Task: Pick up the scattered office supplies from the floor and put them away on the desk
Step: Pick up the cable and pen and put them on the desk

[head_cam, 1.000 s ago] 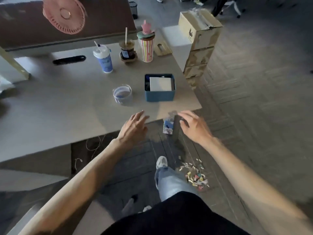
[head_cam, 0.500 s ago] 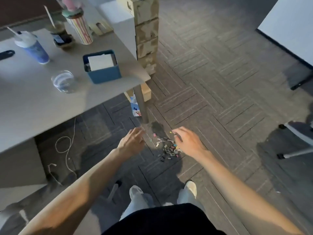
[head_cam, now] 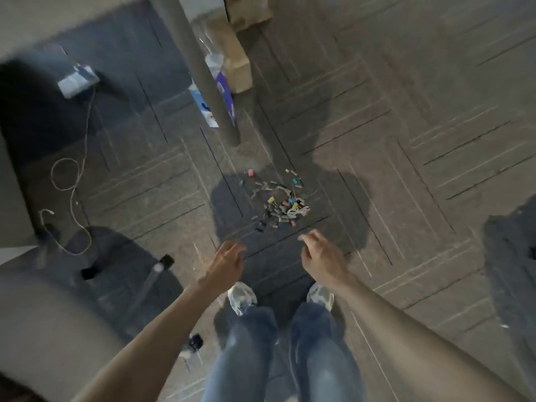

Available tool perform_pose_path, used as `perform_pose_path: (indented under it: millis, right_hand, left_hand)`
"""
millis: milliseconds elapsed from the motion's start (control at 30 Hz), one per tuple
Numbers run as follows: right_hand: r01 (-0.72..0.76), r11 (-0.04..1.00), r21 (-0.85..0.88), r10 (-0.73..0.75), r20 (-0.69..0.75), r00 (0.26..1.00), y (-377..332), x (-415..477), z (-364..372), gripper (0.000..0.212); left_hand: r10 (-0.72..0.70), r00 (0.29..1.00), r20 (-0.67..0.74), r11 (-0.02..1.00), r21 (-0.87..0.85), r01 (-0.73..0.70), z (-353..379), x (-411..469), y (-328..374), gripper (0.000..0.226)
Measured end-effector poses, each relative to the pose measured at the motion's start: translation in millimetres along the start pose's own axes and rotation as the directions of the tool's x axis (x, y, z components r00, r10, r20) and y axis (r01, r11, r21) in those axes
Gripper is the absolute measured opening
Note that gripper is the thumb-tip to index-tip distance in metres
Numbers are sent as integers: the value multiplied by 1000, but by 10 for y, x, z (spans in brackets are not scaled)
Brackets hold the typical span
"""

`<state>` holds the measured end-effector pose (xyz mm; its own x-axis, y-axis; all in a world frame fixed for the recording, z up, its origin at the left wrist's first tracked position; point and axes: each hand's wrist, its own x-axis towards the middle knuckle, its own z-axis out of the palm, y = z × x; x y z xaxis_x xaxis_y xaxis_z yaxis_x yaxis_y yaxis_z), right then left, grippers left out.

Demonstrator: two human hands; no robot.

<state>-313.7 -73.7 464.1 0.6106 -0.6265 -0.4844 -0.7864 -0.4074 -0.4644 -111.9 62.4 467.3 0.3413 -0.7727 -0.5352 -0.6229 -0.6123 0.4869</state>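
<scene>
One second ago the view held the worktop with its cups and the blue box. Now the head is bent almost straight down, and the worktop (head_cam: pixel 72 15) shows only as a blurred grey strip at 11 o'clock of the picture. The floor (head_cam: pixel 406 140) fills nearly everything. This looks like a change from standing at the worktop to bending towards the spill.

The pile of small clips (head_cam: pixel 278 198) was at the lower edge of the view before; now it lies in the middle of the picture, on the carpet tiles, at 5 o'clock from the foot of the desk leg (head_cam: pixel 208 74).

The left hand (head_cam: pixel 224 264) and the right hand (head_cam: pixel 320 256) have come down with the body. They hang side by side at 6 o'clock from the pile, near it but not touching it. The fingers of both are loosely curled and hold nothing.

So nothing is collected yet, in my judgement: the reach is only beginning. The clips are many and small, so they will probably need to be gathered together before they can be lifted.
</scene>
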Motion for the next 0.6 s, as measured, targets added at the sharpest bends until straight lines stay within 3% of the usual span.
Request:
perform_pose_path:
  millis: [100, 233, 400, 467, 600]
  right_hand:
    - [45, 999, -25, -44, 34, 998, 437, 555, 750, 33]
    - [59, 998, 6, -59, 9, 998, 1069, 1288, 1685, 34]
    - [98, 994, -41, -103, -149, 984, 1848, 2061, 2554, 28]
    - [124, 987, -99, -143, -216, 966, 2062, 2364, 2815, 26]
    - [59, 962, -268, -131, -261, 957, 2350, 2868, 3199, 52]
  left_hand:
    - [-17, 1000, -8, 999, -50, 16, 753, 577, -349, 29]
    - [10, 1000, 24, 1000, 18, -11, 1638, 1405, -921, 35]
    - [127, 992, 23, 989, 74, -129, 2473, 2323, -1558, 34]
    - [221, 974, -48, 974, 69, -218, 2743, 2616, -1806, 34]
    - [411, 909, -74, 905, 151, -397, 3046, 3114, -2191, 50]
